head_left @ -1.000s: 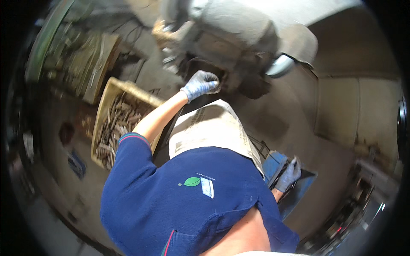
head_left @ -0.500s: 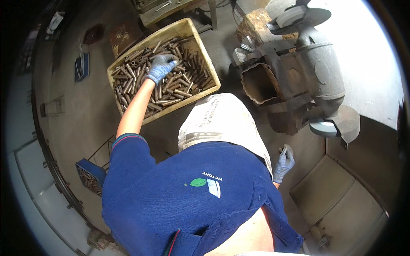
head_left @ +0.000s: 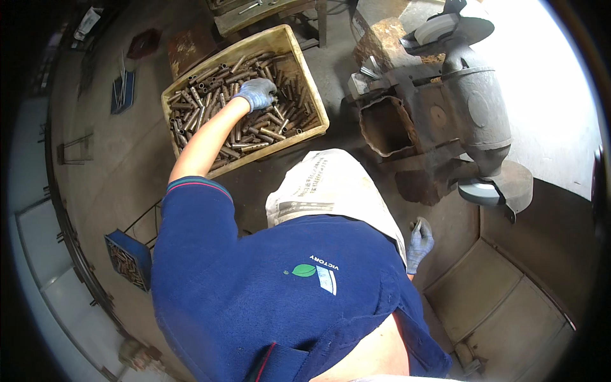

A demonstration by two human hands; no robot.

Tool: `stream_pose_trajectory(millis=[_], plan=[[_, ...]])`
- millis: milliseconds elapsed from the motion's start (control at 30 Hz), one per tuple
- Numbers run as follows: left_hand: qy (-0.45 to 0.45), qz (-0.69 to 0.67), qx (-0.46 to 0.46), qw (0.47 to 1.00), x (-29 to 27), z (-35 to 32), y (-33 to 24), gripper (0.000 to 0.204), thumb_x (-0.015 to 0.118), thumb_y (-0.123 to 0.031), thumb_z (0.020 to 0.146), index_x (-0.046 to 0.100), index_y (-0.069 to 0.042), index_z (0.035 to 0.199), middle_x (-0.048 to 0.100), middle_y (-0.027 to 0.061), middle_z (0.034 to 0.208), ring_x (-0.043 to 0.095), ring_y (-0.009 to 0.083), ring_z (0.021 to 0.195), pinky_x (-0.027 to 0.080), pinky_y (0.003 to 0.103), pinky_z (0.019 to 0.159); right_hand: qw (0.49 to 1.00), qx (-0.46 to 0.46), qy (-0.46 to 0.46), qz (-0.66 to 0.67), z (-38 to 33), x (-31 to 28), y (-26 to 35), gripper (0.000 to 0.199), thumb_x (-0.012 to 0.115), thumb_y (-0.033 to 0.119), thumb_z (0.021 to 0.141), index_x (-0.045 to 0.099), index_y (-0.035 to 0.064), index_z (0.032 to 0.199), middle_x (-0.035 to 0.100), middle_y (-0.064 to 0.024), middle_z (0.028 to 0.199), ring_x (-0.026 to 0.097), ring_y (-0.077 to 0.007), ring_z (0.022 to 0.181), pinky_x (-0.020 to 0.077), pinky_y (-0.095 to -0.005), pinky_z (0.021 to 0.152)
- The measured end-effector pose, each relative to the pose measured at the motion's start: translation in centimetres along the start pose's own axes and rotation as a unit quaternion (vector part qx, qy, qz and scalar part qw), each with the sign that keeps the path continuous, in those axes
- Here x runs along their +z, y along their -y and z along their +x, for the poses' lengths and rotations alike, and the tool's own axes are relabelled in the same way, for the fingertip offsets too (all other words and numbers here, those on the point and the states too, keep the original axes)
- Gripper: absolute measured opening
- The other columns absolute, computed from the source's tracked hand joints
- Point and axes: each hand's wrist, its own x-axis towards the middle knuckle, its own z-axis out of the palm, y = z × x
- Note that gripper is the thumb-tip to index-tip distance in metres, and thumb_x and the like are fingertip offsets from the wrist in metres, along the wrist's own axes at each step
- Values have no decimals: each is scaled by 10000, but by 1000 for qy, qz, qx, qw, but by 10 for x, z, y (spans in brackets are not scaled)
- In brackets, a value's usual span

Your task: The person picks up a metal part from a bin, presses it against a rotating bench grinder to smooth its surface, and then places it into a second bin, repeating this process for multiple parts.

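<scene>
My left hand (head_left: 256,94), in a blue-grey knitted glove, is down among the short metal tubes (head_left: 272,134) in a large yellowish bin (head_left: 310,76). Its fingers curl downward into the pile, and what they close on is hidden. The tubes are brown and dull, lying at all angles. Low at my right side hangs my right hand (head_left: 421,245), gloved the same way. Its fingers are bent together, and a small dark bit shows at their tips, too small to name.
A bench grinder (head_left: 477,102) with wheels at both ends stands to the right, an open square metal duct (head_left: 386,127) beside it. A blue crate (head_left: 129,260) of small metal parts sits at left. A workbench (head_left: 254,16) stands beyond the bin.
My left hand has shifted to the right across the tubes, its fingers now bent further down. The right hand has moved slightly left and turned a little.
</scene>
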Motion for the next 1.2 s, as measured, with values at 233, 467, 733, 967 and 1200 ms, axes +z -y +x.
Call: stream_pose_trajectory(millis=[233, 467, 733, 967, 1200], plan=[[95, 42, -77, 992, 36, -1, 21, 342, 623, -256, 698, 665, -81, 989, 646, 159, 993, 617, 305, 945, 489, 389, 806, 1000, 14, -3, 24, -7, -2, -17, 189, 583, 55, 863, 627, -80, 987, 642, -109, 912, 590, -135, 774, 522, -271, 708], [42, 13, -94, 995, 38, 2, 12, 278, 608, -216, 693, 680, -14, 870, 640, 213, 949, 632, 331, 909, 501, 398, 767, 999, 20, 7, 48, 0, 2, -16, 193, 593, 43, 850, 624, -78, 998, 642, -104, 911, 586, -121, 763, 513, -260, 707], [-90, -93, -153, 980, 22, -26, -3, 330, 582, -313, 782, 667, -64, 982, 646, 185, 966, 622, 324, 909, 486, 397, 806, 997, 9, 33, 74, -2, -2, -25, 170, 601, 91, 873, 628, -31, 987, 610, -71, 981, 569, -130, 852, 519, -279, 761], [-208, -623, -31, 754, 14, -3, -6, 226, 647, -163, 829, 646, 32, 943, 652, 54, 807, 582, 117, 706, 478, 253, 644, 977, -201, 42, -66, 18, 20, 36, 147, 609, -4, 796, 649, -31, 935, 644, -122, 970, 611, -196, 889, 501, -299, 796], [51, -593, 187, 782, -64, -40, -177, 409, 595, -330, 839, 632, 51, 984, 636, 64, 716, 593, 110, 636, 482, 248, 581, 933, -325, 145, -57, 35, 63, 168, 240, 682, 45, 702, 664, 17, 939, 623, -130, 1080, 637, -241, 921, 514, -301, 777]])
